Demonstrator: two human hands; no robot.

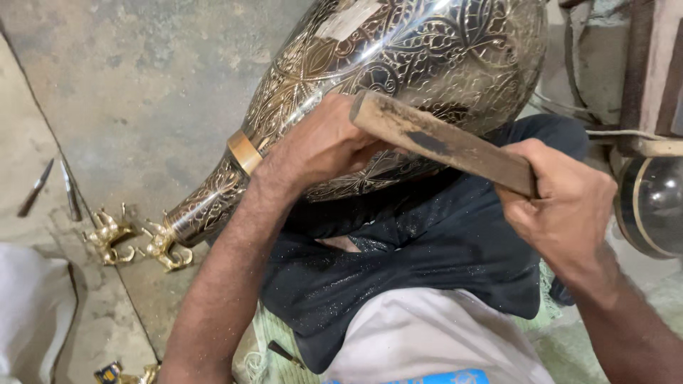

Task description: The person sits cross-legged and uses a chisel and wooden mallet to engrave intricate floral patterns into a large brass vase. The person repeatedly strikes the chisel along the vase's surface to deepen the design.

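A large engraved metal vase (398, 50), silver and brass with leaf patterns and a plain brass band at its neck, lies tilted across my lap on a dark cloth (398, 256). My left hand (320, 146) is closed against the vase's belly; whatever tool it grips is hidden by the fingers. My right hand (562, 206) is shut on a worn wooden stick (441, 142), which slants up to the left and ends just above my left hand.
Small brass claw-shaped pieces (135, 242) lie on the concrete floor by the vase's mouth. Two thin metal tools (53, 188) rest at the left. A dark round vessel with a brass rim (651, 206) stands at the right. White cloth (28, 313) is at the lower left.
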